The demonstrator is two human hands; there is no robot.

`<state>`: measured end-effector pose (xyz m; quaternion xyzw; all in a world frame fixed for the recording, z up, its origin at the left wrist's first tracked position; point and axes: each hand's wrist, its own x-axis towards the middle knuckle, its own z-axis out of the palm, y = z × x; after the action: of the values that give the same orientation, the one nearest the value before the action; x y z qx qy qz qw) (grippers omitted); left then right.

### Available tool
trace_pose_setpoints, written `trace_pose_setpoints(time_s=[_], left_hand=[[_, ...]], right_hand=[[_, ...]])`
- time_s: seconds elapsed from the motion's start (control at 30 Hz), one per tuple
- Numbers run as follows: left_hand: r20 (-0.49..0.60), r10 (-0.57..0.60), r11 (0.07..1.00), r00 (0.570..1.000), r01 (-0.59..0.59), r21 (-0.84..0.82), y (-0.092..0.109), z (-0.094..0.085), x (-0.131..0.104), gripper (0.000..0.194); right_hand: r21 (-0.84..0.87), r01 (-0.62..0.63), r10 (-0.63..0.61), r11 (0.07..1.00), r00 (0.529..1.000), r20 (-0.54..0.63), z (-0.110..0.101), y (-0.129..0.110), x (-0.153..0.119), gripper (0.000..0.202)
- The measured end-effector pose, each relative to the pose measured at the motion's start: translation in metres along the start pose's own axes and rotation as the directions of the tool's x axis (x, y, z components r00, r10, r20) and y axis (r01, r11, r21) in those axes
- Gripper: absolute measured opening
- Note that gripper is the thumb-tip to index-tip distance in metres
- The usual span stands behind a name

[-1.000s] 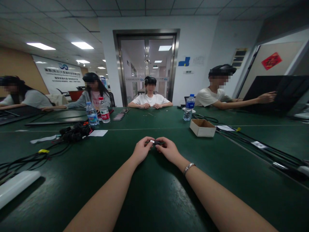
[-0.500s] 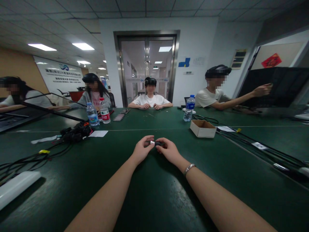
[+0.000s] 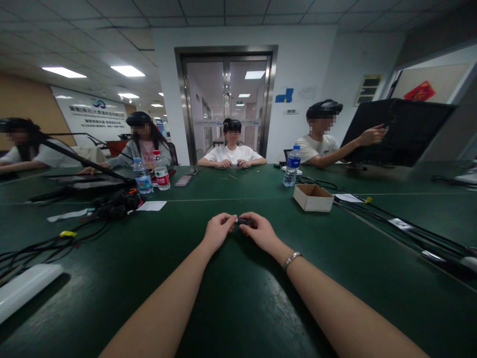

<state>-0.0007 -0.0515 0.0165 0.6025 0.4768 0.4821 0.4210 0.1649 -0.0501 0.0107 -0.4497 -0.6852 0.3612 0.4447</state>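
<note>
Head view shows a small dark object (image 3: 244,221) in the middle, held between the two hands above or on the green worktop (image 3: 238,298); whether it touches the surface, I cannot tell. Its long axis runs from left to right, nearly level, across the direction of the forearms. The shiny end points to the left, and the black part points to the right. The left hand (image 3: 218,232) pinches the shiny end with thumb and fingers, and the right hand (image 3: 264,232) grips the black part in the same manner. On the right wrist is a silver bracelet (image 3: 291,260). Farther to the right stands an open carton box (image 3: 314,203), and behind it a water bottle (image 3: 291,169). To the left lie a white paper (image 3: 152,206) and a dark bundle of cables (image 3: 115,205). Across the worktop, a person in a white shirt (image 3: 231,155) sits facing the camera.
</note>
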Motion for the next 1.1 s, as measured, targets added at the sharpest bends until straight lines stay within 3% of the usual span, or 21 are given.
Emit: trace_pose_setpoints(time_s=[0.17,0.27,0.47,0.6,1.1], left_hand=[[-0.02,-0.029,0.999,0.999,0.03,0.038,0.005,0.001,-0.002,0.035],[-0.015,-0.038,0.998,0.999,0.037,-0.044,0.007,0.001,-0.003,0.029],[0.048,0.067,0.994,0.997,-0.062,-0.085,0.012,-0.001,-0.007,0.028],[0.04,0.051,0.997,0.998,-0.048,-0.064,0.009,-0.001,-0.005,0.021],[0.03,0.061,0.997,0.998,-0.06,-0.041,-0.003,-0.001,0.001,0.028]], right_hand=[[-0.006,0.021,-0.021,1.0,1.0,0.011,-0.001,0.006,0.002,0.028],[0.014,0.023,-0.023,1.0,1.0,0.009,0.0,0.01,0.003,0.028],[0.065,0.001,0.0,0.998,1.0,-0.004,0.0,0.009,0.003,0.03],[0.057,0.008,-0.008,0.998,1.0,0.008,0.0,0.004,0.003,0.027],[0.006,0.01,-0.01,1.0,1.0,0.003,0.0,0.003,0.001,0.028]])
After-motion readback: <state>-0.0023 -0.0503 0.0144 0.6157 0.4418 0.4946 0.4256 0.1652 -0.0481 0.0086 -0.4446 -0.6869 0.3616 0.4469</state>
